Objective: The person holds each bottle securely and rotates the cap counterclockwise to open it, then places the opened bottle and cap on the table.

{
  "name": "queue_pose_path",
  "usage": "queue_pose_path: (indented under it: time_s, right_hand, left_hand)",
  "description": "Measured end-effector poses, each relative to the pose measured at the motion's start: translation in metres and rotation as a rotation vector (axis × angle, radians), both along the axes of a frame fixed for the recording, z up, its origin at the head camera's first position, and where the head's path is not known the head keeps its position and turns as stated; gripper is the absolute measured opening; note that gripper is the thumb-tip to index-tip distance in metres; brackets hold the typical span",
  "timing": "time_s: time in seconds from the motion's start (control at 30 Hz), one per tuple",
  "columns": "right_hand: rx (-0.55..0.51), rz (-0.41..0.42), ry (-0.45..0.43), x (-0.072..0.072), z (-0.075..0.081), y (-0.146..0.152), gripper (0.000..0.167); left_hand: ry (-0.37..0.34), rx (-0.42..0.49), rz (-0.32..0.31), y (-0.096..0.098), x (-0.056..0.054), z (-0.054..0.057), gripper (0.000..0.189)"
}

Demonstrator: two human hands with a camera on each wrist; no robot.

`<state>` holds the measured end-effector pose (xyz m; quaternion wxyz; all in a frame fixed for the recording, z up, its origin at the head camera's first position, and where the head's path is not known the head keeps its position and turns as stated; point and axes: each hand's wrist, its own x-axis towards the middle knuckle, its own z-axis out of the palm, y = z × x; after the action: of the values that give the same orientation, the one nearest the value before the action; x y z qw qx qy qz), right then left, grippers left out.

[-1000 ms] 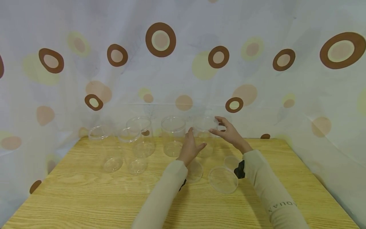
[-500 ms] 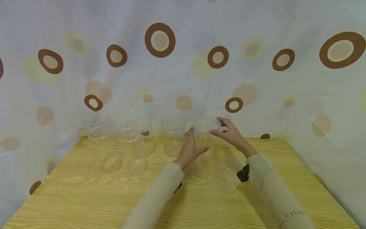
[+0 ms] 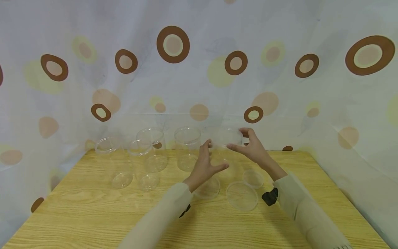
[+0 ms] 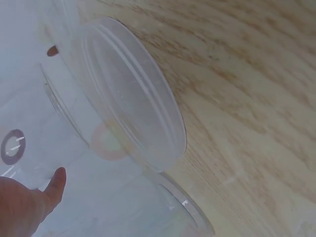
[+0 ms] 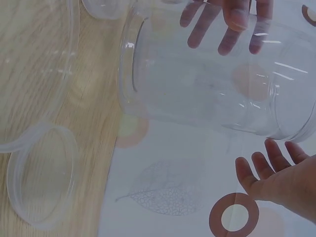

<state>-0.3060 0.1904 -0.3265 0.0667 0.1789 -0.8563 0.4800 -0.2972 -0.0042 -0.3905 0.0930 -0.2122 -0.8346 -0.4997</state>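
My right hand point(image 3: 253, 148) grips a clear cylindrical jar point(image 3: 226, 138) near its rim, thumb in front and fingers behind. Lower down, my left hand point(image 3: 203, 167) curves around the jar's left side, its thumb reaching across the front. In the right wrist view the left hand's fingers point(image 5: 224, 34) show through the wall of the jar point(image 5: 197, 89). Close before the hands, three translucent lids lie on the table: a large lid point(image 3: 242, 196), a small lid point(image 3: 253, 178) and a lid point(image 3: 207, 189) partly behind the left arm. The left wrist view shows a lid point(image 4: 131, 94) up close.
Several clear jars stand to the left: a jar point(image 3: 188, 148) just beside the left hand, a jar point(image 3: 152, 148) at the back, and jars point(image 3: 140, 162) point(image 3: 113, 162) nearer the front. The wooden table point(image 3: 77, 214) ends at a patterned cloth point(image 3: 199, 69).
The jar between my hands has shifted slightly right and nearer. Both hands moved with it, and both forearms drew back toward the table's front, uncovering more of the small lid.
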Motion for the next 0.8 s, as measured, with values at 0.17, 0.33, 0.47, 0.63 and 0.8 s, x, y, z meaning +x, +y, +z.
queue_pose_path:
  time_s: [0.17, 0.33, 0.47, 0.63, 0.8]
  right_hand:
    - [-0.005, 0.026, -0.045, 0.009, 0.001, 0.001, 0.086]
    - [0.012, 0.054, -0.087, 0.015, 0.001, 0.002, 0.088]
    - [0.011, 0.087, -0.052, 0.019, 0.002, 0.004, 0.082]
    - [-0.002, 0.136, -0.068, 0.022, 0.003, 0.007, 0.076]
    - [0.008, 0.166, -0.081, 0.025, 0.004, 0.007, 0.075]
  left_hand:
    - [-0.014, 0.012, -0.041, -0.005, 0.007, 0.002, 0.102]
    - [-0.054, 0.04, -0.098, -0.01, 0.013, 0.002, 0.1]
    - [-0.083, 0.064, -0.143, -0.015, 0.015, 0.002, 0.099]
    - [-0.095, 0.065, -0.205, -0.021, 0.016, 0.0, 0.1]
    - [-0.08, 0.052, -0.258, -0.025, 0.015, -0.002, 0.1]
